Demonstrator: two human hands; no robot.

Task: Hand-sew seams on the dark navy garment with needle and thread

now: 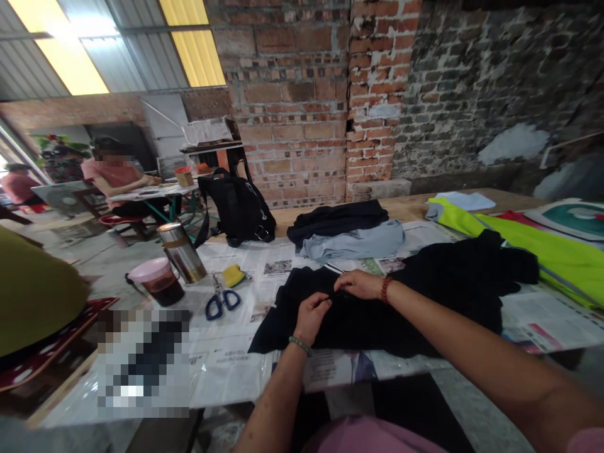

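Note:
A black garment (377,321) lies spread over the newspaper-covered table in front of me. My left hand (312,318), with a green bead bracelet at the wrist, pinches a bit of the black cloth. Just to its right and slightly farther off, my right hand (358,285) also has its fingers closed on the cloth; a red bead bracelet circles that wrist. A thin white strip (333,269) shows beside the right fingers. What exactly sits between the fingertips is too small to make out beyond dark fabric.
Left of the garment are blue-handled scissors (221,304), a yellow object (233,275), a lidded cup (158,281) and a steel flask (181,253). Behind stand a black backpack (238,211) and folded clothes (337,221). A yellow vest (514,248) and iron (576,217) lie right. People sit farther left.

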